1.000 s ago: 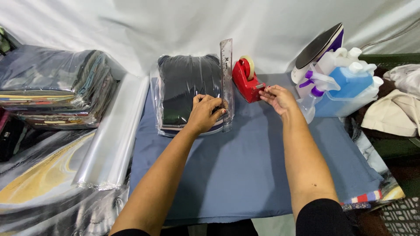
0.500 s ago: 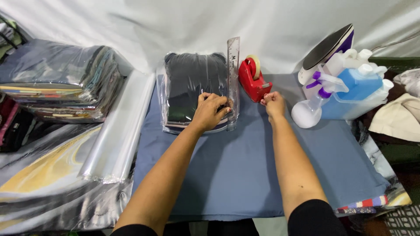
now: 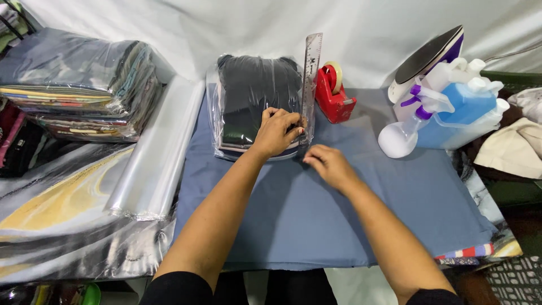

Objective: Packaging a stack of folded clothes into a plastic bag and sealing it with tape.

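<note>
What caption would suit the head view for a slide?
Left hand presses a bagged dark garment on a blue cloth; right hand rests beside it, near a red tape dispenser.

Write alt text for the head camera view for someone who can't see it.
A person's left hand presses on a bagged dark garment on a blue cloth-covered table, while the right hand rests on the cloth just beside it. A red tape dispenser stands behind.

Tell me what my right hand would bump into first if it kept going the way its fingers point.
Probably the clear plastic bag holding dark folded clothes, at its near right corner. The right hand points up-left, close to the left hand pressing there; depth is unclear.
</note>
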